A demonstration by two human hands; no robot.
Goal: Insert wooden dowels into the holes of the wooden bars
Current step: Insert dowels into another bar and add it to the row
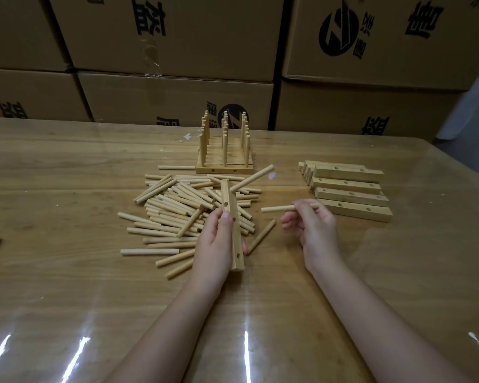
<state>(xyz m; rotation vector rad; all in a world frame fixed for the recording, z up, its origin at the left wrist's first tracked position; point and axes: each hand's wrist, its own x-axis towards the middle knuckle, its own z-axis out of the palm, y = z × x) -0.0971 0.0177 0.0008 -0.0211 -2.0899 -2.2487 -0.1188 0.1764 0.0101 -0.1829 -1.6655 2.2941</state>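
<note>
Wooden bar (229, 193), three holes visible, was gripped by curled fingers of left hand (213, 244); right hand (315, 230) fingers pinched one dowel (277, 208); dowel heap (177, 200) on worktop (67, 175) lay beyond counting.

Large black Chinese characters (149, 19) and a round black logo (339, 33) were printed upside down on cardboard boxes (205, 51) stacked beyond the far edge of the table (53, 167); none could be read with certainty.

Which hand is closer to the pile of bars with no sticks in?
Right. The right hand, pinching a dowel, is beside the pile of empty bars; the left hand, gripping one bar, is farther off by the loose dowels.
</note>
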